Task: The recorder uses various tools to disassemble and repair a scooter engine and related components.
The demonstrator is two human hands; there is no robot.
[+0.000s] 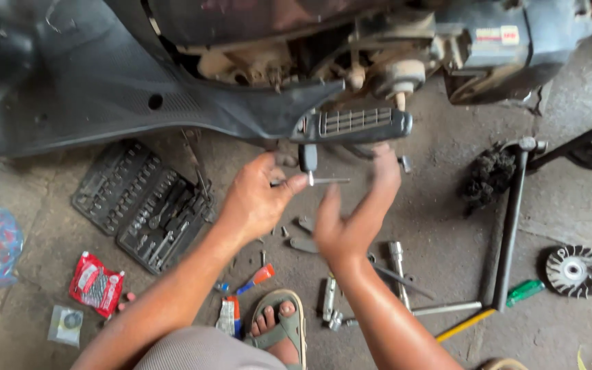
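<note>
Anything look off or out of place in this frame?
Mostly clutter. Loose sockets and small bits lie scattered on the concrete floor rather than in the open socket case at left. A finned metal disc lies loose at right. The scooter underside looks grimy. The left hand holds a T-handle tool; no spill shows.

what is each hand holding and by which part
The left hand pinches a T-handle driver by its thin metal shaft, just below the dark grip. The right hand is open, holding nothing.
</note>
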